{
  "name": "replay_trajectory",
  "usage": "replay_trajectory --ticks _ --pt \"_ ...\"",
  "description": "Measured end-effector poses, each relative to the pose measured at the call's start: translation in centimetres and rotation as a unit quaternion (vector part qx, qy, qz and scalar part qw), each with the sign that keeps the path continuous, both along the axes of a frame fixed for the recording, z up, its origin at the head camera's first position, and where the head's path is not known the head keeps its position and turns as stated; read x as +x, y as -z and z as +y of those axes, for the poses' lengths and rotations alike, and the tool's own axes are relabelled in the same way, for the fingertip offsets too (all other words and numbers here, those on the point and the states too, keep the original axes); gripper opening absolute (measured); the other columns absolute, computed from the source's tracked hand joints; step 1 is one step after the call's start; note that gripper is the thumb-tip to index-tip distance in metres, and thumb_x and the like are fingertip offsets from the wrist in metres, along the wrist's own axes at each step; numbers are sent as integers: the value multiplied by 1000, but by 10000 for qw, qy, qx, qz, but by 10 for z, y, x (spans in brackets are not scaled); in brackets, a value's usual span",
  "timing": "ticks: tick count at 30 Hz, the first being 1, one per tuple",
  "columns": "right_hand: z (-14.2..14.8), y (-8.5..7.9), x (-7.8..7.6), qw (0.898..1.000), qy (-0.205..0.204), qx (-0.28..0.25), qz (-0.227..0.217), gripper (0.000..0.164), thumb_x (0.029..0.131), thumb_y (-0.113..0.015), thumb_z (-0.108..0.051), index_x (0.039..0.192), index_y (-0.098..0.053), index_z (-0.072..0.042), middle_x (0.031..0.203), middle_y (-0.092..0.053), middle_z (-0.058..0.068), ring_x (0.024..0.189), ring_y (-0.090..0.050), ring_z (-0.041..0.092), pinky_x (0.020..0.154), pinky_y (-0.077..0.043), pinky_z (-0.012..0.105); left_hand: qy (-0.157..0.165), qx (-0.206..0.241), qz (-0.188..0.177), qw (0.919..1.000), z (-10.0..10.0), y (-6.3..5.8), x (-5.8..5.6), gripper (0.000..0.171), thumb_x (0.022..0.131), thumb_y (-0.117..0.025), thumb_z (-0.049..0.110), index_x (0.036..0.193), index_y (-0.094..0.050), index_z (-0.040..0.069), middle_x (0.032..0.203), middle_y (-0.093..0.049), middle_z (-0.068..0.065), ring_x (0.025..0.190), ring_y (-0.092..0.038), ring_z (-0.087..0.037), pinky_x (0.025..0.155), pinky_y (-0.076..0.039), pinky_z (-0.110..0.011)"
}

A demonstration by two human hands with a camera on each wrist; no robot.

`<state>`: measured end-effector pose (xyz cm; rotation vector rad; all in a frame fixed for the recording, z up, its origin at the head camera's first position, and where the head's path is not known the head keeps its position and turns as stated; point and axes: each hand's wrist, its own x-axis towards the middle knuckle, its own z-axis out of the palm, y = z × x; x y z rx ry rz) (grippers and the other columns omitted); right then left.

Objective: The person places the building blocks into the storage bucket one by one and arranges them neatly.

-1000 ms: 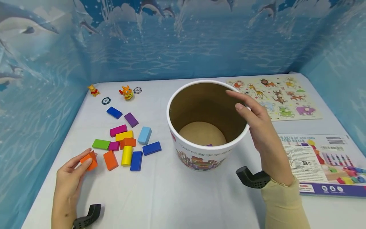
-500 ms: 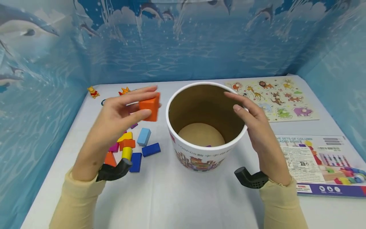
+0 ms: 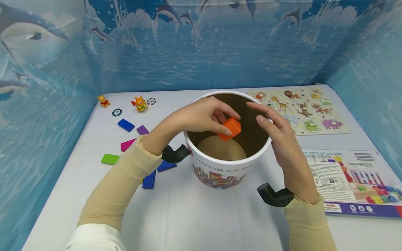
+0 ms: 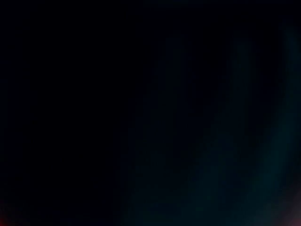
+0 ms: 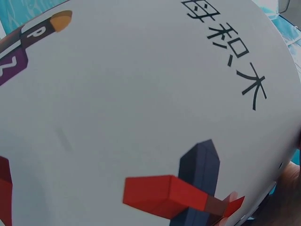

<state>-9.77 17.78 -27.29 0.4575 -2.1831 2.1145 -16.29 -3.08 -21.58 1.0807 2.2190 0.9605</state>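
Observation:
An orange block (image 3: 233,127) is pinched between the thumb and fingers of my left hand (image 3: 204,115), which reaches over the near-left rim of a large white bucket (image 3: 221,170). The block hangs inside the bucket's mouth, above the brown bottom. My right hand (image 3: 282,139) holds the bucket at its right rim, thumb and a finger showing over the inside; its other fingers are hidden. Close up, the right wrist view shows the bucket's printed outer wall (image 5: 108,103). The left wrist view is almost black.
Left of the bucket lie loose blocks, among them a green block (image 3: 110,159) and a blue block (image 3: 126,125); my left arm hides several. Two small figures and two round chips are behind. An animal puzzle board (image 3: 314,127) and a printed box (image 3: 336,181) lie right.
My left hand has carried the orange block up from the left side of the table and rightward into the bucket's mouth. My right hand stays at the rim.

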Motion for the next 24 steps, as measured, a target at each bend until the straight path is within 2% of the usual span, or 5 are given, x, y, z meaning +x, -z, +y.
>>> replay_trajectory --ticks 9,13,17,21,24 --pt "0 0 -1 9998 17 -168 -43 34 93 -42 -16 126 -50 -10 132 -40 5 117 -35 26 91 -32 40 117 -957 211 9951 15 6 2 47 82 -63 7 126 -51 13 102 -63 -2 89 -58 -8 74 -48 -19" --pt "-1 1 -2 9998 -10 -206 -52 34 94 -42 -16 126 -50 -10 130 -42 6 114 -38 26 89 -35 35 6 -625 -131 9980 15 7 1 49 83 -59 0 129 -46 8 100 -65 -4 85 -61 -6 73 -49 -20" --pt "-2 1 -2 9997 -27 -250 -44 34 94 -42 -15 127 -49 -10 128 -43 7 115 -37 25 88 -32 36 -517 544 170 9970 5 3 5 44 84 -60 7 126 -49 7 96 -66 -2 82 -62 -3 72 -49 -17" --pt "-3 1 -2 9997 -9 -251 -27 34 94 -42 -14 127 -49 -10 129 -42 7 118 -33 27 89 -30 41 -1146 2083 763 9683 -34 -12 25 39 84 -60 10 122 -54 7 99 -65 -2 88 -62 -6 79 -49 -22" --pt "-3 -1 -2 9997 25 -237 -12 34 93 -43 -14 126 -50 -10 129 -42 6 118 -32 29 88 -31 40 -1791 2590 1092 9428 -80 -19 46 37 84 -60 7 120 -56 8 103 -64 -4 94 -61 -12 82 -49 -26"
